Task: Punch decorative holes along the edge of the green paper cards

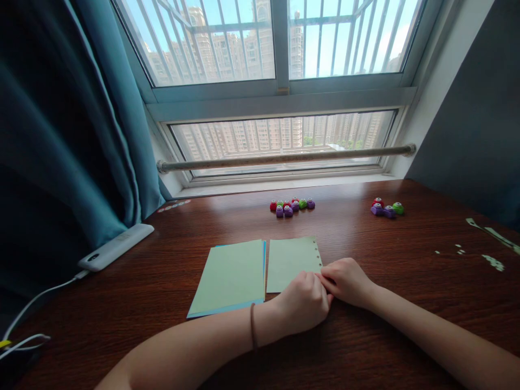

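My left hand [303, 303] and my right hand [347, 281] meet at the near right corner of a pale green paper sheet [290, 261] lying on the brown wooden table [365, 238]. Both hands have their fingers curled and pressed together at the sheet's edge; whatever they pinch there is hidden. The sheet's right edge shows a row of small punched holes. Left of it lies a stack of pale green and blue sheets [231, 277]. A thin band circles my left wrist.
Several small coloured punches [291, 206] sit near the window, with three more [387, 209] to the right. Paper scraps [491, 260] lie at the far right. A white power bank [116, 246] with cable rests at left beside a teal curtain [73, 135].
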Demonstrator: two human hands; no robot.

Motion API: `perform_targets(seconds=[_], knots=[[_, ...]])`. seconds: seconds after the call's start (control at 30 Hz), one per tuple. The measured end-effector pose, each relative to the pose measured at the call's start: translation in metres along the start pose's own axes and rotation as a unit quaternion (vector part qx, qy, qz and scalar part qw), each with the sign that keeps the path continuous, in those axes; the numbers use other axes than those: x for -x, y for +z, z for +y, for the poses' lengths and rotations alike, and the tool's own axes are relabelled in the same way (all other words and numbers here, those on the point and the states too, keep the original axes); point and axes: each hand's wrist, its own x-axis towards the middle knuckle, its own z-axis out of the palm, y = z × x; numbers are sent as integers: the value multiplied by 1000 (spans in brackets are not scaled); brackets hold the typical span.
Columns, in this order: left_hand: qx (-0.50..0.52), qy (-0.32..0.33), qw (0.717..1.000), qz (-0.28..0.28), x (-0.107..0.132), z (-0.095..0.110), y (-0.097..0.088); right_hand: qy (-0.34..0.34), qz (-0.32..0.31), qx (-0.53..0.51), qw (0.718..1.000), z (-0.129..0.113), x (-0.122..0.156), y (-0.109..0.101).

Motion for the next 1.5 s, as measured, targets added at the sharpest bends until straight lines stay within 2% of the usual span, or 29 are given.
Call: perform_targets(seconds=[0.93,1.5], knots=[[-1,-1,1000,-19,0,0,1,3,-5,0,1000,0,1,-1],[-8,0,1000,4,1,0,1,7,-11,7,1000,-1,0,-2]])
